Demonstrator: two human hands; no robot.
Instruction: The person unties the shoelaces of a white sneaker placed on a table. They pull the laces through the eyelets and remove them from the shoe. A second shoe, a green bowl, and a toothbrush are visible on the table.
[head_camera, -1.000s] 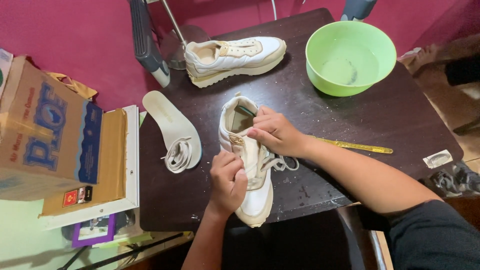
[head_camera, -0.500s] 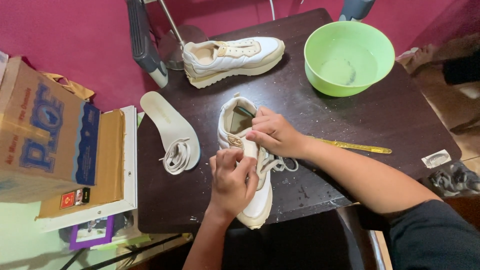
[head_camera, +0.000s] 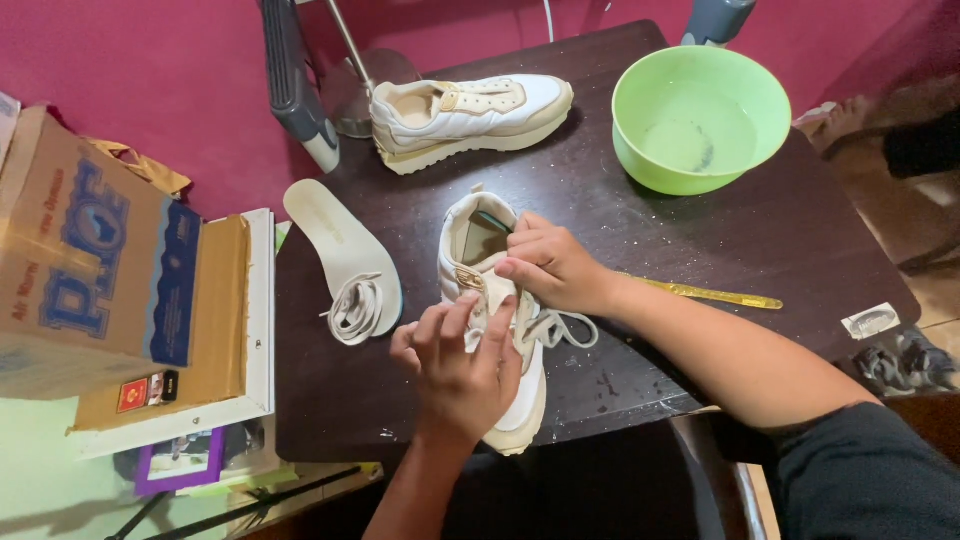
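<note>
on the dark table (head_camera: 700, 250), both hands' fingers (head_camera: 470, 320) pinch the lace (head_camera: 560, 325) of the cream sneaker (head_camera: 480, 235).

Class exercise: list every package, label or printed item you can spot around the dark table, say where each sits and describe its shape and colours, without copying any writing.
Cardboard box: left of the table, rectangular, brown with blue print.
Small red label: under the box, on a brown carton, rectangular.
Purple-framed card: bottom left, below the white tray, rectangular.
Small packet: table's right edge, flat, whitish-clear.
</note>
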